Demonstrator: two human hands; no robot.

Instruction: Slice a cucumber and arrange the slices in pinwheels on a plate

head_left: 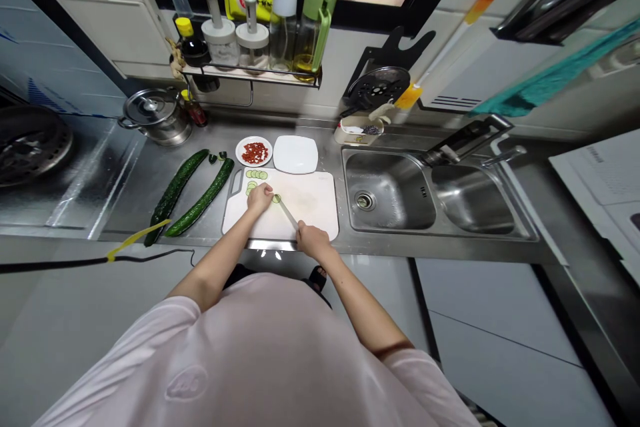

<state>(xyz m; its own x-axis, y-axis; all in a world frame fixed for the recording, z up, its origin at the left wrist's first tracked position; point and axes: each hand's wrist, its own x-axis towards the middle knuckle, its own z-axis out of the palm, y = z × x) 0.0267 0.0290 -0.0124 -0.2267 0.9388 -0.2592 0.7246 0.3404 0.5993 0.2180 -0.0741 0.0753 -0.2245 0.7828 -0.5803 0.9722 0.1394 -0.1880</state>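
My right hand (313, 240) grips a knife (288, 213), its blade pointing up and left over a white cutting board (315, 197). At the blade's tip is a round cucumber slice (277, 199). Close beside the tip, my left hand (260, 198) has its fingers drawn together; whether a small thing is pinched in them is too small to tell. Several pale green cucumber slices (257, 175) lie in rows near the board's top left, some partly covered by my left hand. Two long dark green cucumbers (180, 180) lie left of the board, with small cut end pieces (213, 158) near them.
Behind the board stand a plate of chopped red pieces (255, 151) and a white square plate (295, 154). A double sink (390, 190) is to the right. A lidded steel pot (157, 117) stands back left, below a bottle rack (250, 72). A yellow-tied black cord (115, 257) crosses the front left.
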